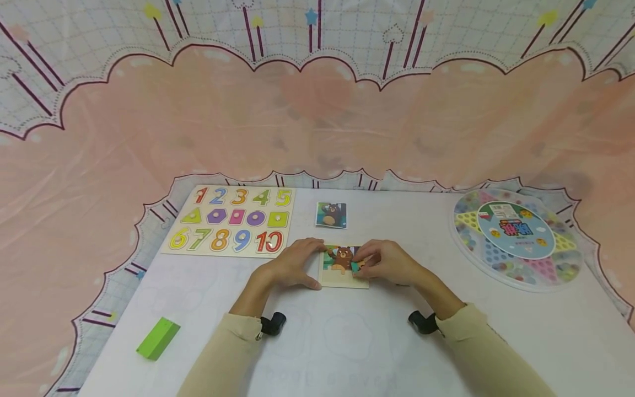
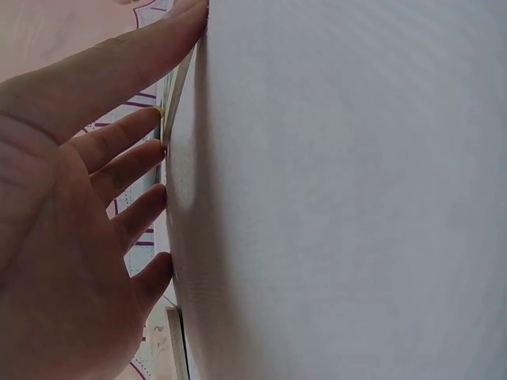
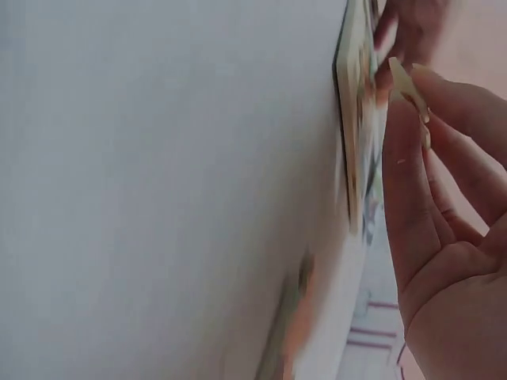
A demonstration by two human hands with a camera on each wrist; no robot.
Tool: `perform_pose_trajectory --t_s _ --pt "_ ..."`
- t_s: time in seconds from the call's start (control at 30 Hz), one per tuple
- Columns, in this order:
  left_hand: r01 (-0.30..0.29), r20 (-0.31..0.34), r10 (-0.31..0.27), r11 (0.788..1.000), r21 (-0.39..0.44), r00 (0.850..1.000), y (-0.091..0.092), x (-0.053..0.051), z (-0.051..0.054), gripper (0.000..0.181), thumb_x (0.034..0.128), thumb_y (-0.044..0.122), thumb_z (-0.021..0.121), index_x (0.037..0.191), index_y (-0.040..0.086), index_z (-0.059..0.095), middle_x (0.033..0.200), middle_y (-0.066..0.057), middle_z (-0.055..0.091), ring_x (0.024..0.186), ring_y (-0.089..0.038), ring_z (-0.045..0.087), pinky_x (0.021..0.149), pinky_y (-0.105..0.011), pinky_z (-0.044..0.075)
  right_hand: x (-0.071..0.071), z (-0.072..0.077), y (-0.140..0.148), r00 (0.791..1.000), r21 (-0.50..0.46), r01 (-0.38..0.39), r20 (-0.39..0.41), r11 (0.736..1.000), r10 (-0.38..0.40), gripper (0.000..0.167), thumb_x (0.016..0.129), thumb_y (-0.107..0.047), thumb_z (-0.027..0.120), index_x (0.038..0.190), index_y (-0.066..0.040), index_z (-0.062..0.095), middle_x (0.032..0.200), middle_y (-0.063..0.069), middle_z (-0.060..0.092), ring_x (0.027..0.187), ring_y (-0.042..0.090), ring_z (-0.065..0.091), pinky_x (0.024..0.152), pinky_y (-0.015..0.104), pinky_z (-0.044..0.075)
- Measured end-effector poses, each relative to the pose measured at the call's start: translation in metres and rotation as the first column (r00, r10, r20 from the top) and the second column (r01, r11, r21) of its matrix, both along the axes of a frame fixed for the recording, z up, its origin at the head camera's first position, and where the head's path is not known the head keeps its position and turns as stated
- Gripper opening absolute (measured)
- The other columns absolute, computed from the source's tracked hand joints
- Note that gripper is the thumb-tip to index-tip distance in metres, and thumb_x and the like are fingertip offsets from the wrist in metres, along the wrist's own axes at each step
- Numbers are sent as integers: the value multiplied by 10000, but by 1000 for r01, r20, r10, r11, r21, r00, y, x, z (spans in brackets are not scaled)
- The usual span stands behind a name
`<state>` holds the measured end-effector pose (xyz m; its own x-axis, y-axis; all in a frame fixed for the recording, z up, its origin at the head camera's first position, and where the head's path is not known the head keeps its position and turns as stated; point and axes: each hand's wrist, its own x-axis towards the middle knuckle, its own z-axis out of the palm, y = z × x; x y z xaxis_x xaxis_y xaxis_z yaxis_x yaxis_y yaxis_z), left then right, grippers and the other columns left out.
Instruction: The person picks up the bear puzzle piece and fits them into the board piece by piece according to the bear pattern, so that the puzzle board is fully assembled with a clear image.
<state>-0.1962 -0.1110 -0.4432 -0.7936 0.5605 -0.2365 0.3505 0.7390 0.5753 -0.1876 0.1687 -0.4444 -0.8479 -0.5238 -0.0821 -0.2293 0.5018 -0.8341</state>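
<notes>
A small wooden puzzle board (image 1: pixel 344 282) with a bear picture lies on the white table. My right hand (image 1: pixel 392 263) pinches a teal puzzle piece (image 1: pixel 355 267) between thumb and fingers over the board's right part; in the right wrist view the hand (image 3: pixel 451 214) holds the thin piece (image 3: pixel 409 89) just off the board (image 3: pixel 348 119). My left hand (image 1: pixel 292 264) rests at the board's left side, thumb near the lower left corner, fingers at the upper left. In the left wrist view the hand (image 2: pixel 87 190) has its fingers spread along the board's edge (image 2: pixel 176 91).
Behind the board lies a bear picture card (image 1: pixel 331 215). A number and shape board (image 1: pixel 166 249) stands at the back left, a round game box (image 1: pixel 516 230) at the back right, and a green block (image 1: pixel 158 338) at the front left of the table (image 1: pixel 322 353).
</notes>
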Motion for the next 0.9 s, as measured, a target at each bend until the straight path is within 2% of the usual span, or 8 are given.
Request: perform_pose_trajectory --t_s 0.13,0.43,0.63,0.9 --pt "0 7 0 1000 3 1000 0 0 1 838 779 282 884 1498 148 475 1667 -61 346 1579 -313 257 1312 -516 248 -1 -1 -16 998 -25 -38 50 999 39 300 838 -130 831 1124 -55 780 1138 121 717 846 76 693 734 147 576" --pt "11 12 -11 999 39 1000 -1 0 3 816 779 280 885 1478 135 490 1655 -79 363 1570 -328 271 1301 -542 259 -2 -1 -41 994 -41 -108 -2 993 108 268 844 -79 807 1099 -6 768 1163 146 715 830 37 691 758 122 581" --pt "9 12 -9 999 37 1000 -2 0 2 810 780 270 884 1475 144 489 1655 -71 364 1569 -321 273 1300 -538 264 -1 -3 -51 994 -1 -104 -22 995 104 254 831 -101 821 1066 -19 773 1105 117 722 762 15 692 712 145 575" --pt "12 9 -13 999 42 1000 -3 -1 0 810 773 259 891 1468 138 494 1652 -77 368 1569 -323 271 1299 -539 265 2 -8 -61 998 54 -54 -14 997 55 255 797 -115 862 1022 -36 775 1065 92 704 742 12 673 654 144 552"
